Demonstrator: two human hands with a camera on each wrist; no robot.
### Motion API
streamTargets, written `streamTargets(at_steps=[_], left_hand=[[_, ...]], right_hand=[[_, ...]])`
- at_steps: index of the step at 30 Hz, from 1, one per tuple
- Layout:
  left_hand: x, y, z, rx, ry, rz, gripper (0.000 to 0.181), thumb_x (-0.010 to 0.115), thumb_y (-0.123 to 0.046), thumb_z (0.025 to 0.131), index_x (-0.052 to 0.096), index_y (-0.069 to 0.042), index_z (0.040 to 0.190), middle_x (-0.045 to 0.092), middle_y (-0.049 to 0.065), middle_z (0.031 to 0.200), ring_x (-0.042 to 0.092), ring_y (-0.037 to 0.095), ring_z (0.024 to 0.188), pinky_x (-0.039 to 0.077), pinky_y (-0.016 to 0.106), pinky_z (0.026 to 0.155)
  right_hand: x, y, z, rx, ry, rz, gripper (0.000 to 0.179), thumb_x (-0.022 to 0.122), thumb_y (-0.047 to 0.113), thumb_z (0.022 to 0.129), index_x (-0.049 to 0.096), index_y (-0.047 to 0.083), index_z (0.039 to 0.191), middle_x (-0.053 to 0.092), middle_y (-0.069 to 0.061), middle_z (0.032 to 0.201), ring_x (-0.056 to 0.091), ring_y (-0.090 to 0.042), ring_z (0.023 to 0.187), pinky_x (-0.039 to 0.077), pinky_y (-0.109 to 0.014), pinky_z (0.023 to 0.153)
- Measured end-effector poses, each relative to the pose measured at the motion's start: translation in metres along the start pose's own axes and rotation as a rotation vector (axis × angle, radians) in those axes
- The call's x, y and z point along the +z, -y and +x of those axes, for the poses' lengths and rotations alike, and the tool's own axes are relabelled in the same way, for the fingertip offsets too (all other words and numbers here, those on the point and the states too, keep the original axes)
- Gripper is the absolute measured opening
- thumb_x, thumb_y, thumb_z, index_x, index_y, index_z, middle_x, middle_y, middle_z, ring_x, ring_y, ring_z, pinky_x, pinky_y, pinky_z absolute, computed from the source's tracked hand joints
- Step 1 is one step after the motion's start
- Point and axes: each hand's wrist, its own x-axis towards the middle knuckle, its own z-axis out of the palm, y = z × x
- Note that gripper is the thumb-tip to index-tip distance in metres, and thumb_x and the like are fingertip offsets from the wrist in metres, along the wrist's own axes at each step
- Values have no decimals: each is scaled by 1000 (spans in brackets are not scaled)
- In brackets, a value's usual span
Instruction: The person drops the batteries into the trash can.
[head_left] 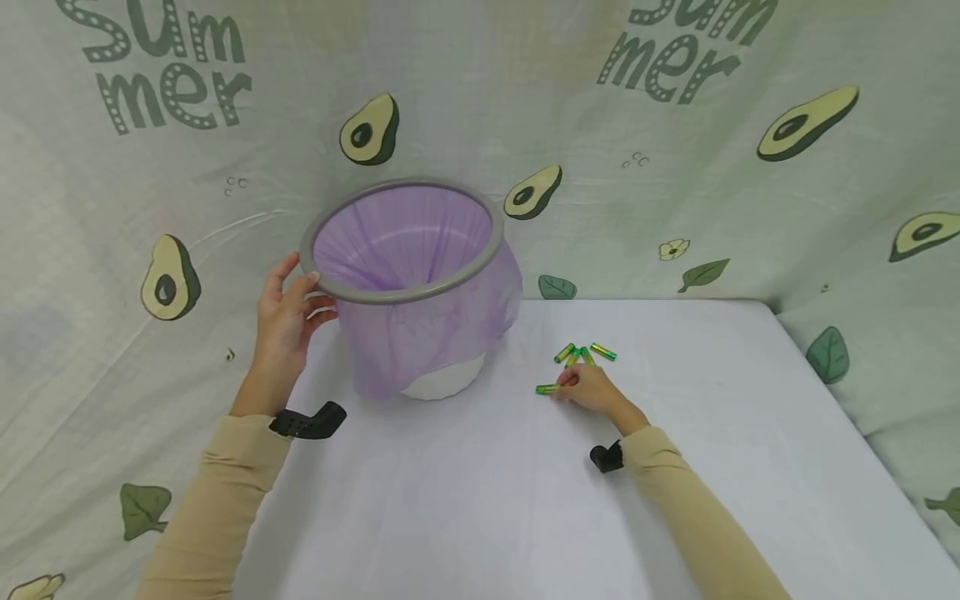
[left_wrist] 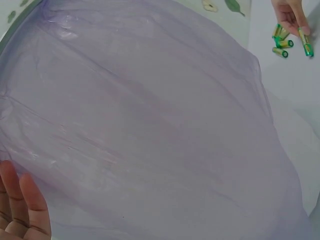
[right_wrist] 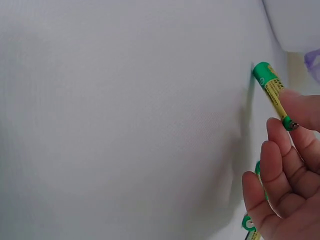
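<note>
A waste bin [head_left: 431, 296] with a grey rim and a purple bag drawn over it stands on the table. My left hand [head_left: 285, 325] grips the rim at its left side, thumb on the rim; several of its fingers [left_wrist: 35, 200] show beside the bag in the left wrist view. With thumb and fingertips my right hand [head_left: 591, 389] pinches a green and yellow battery [right_wrist: 270, 85], low over the table. Several more batteries [head_left: 603, 352] lie just beyond that hand, some partly hidden by its fingers in the right wrist view.
A white cloth covers the table [head_left: 465, 508], whose right edge [head_left: 862, 425] slants toward the front. Behind and at both sides hangs a pale curtain [head_left: 450, 75] printed with avocados and leaves. The bin's white base [head_left: 446, 382] shows below the bag.
</note>
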Motion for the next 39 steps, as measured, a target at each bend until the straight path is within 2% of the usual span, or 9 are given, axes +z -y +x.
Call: streamTargets(at_steps=[4,6,9,17,25,32,36,39], left_hand=[[0,-1,0,-3,-1,-2,58,60,-11,90,32,-16,140,64,-1,75,61,12,56,53,22,55],[0,-1,0,-4,-4,0,58,60,-12,90,32,-16,141,64,-1,74,61,12,56,53,22,55],[0,-1,0,-4,0,-3,59,60,-12,90,31,-16,141,64,-1,74,61,12,56,53,23,55],[-1,-1,0,-2,9,-5,59,60,-12,90,31,-16,141,64,-1,75,62,12,56,53,23,55],[0,-1,0,4,16,-10,59,60,-11,90,31,-16,141,64,-1,74,62,13,56,53,23,55],[0,-1,0,3,6,-9,58,59,-11,90,31,-16,140,64,-1,73,61,12,55,53,23,54],[0,0,0,-2,2,-2,58,60,-12,90,31,-16,141,64,-1,74,61,12,56,53,23,55],[-1,0,0,-1,1,-4,58,59,-11,90,31,-16,140,64,-1,74,61,12,55,53,23,54]], right_hand=[[-6,6,-3,-60,-25,29,19,70,11,80,63,-1,92,60,-8,81,53,-15,73,44,-23,62],[-11,10,-6,-135,-47,66,19,71,14,80,63,0,90,60,-6,79,53,-14,72,44,-22,62],[-19,20,-11,-195,-75,113,19,71,16,80,63,1,88,60,-6,78,54,-13,72,44,-21,62],[-40,56,-19,-162,-136,115,20,68,14,84,62,0,96,64,-11,86,56,-14,74,47,-23,64],[-67,100,-35,-233,-169,189,26,67,19,85,61,1,103,63,-11,95,57,-13,84,48,-20,71],[-88,138,-46,-319,-182,282,27,67,20,86,59,2,105,61,2,93,58,-11,87,48,-19,74],[-97,158,-48,-349,-186,351,24,68,18,85,59,4,104,62,10,89,58,-9,85,49,-18,76],[-102,172,-46,-373,-202,377,22,68,16,84,61,6,102,64,12,87,58,-10,84,49,-19,75]])
